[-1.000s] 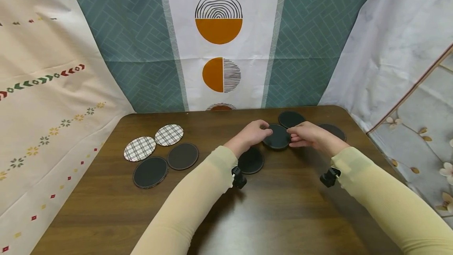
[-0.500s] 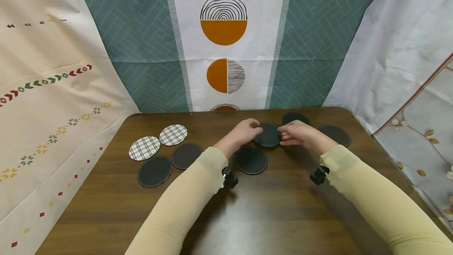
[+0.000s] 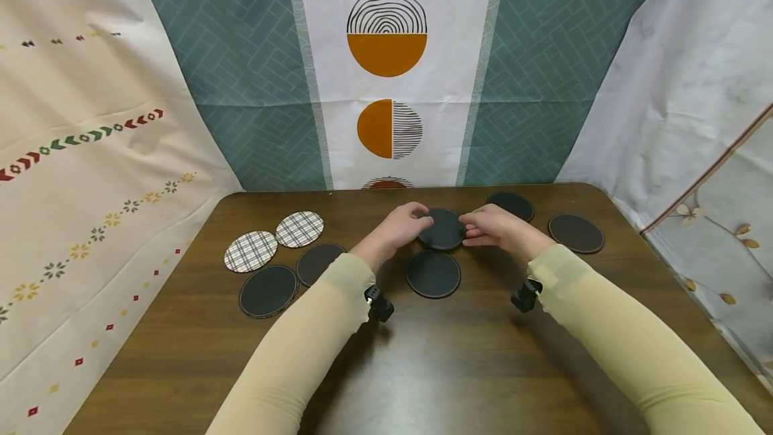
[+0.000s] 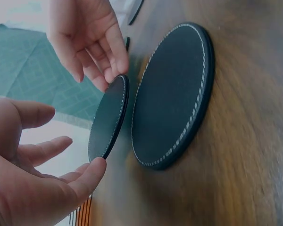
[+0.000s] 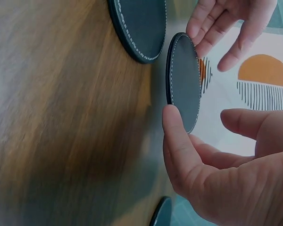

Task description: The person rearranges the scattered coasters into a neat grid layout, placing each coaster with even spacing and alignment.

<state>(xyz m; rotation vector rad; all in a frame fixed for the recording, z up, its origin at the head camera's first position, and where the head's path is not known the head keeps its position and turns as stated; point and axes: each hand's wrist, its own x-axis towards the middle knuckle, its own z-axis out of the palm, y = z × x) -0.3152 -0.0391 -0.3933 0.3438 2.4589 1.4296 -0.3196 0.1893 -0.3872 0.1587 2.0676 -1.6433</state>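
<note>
Brown wood with dark streaks is seen on the shiny table (image 3: pixel 453 368). A smooth, round coaster of black leather-like stuff (image 3: pixel 441 229) is touched at its edge by the left hand (image 3: pixel 395 230) on one side and by the right hand (image 3: pixel 495 225) on the other. Both hands are held loose, with the fingers spread apart, and the edge is met only by the fingertips. The coaster's flat top is ringed by small pale stitches. It is placed between the hands, near the back of the table, just behind another round black stitched coaster (image 3: pixel 433 274). Whether it is lifted a little cannot be told. Two round white coasters with dark crossed lines (image 3: pixel 250 252) are set well to the left. The arms are covered by soft cream cloth sleeves (image 3: pixel 308 344).
</note>
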